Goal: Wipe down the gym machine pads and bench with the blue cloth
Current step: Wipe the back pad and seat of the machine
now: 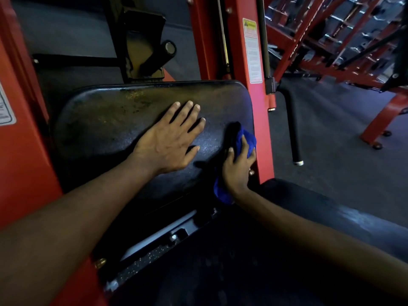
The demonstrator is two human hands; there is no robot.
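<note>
A wide black back pad (pixel 106 115) of a red gym machine fills the middle of the view. My left hand (pixel 171 140) lies flat on it with its fingers spread and straight. At the pad's right edge my right hand (pixel 237 166) grips a bunched blue cloth (pixel 247 140) and presses it against the pad beside the red upright. A tail of the cloth hangs below my wrist. The black seat pad (pixel 331 215) lies lower right, partly under my right forearm.
A red upright post (pixel 245 51) with a warning label stands right of the pad. A black handle bar (pixel 292 124) hangs down beyond it. Red racks with dumbbells (pixel 344 36) fill the far right over dark rubber floor. A red frame panel (pixel 19 151) closes the left side.
</note>
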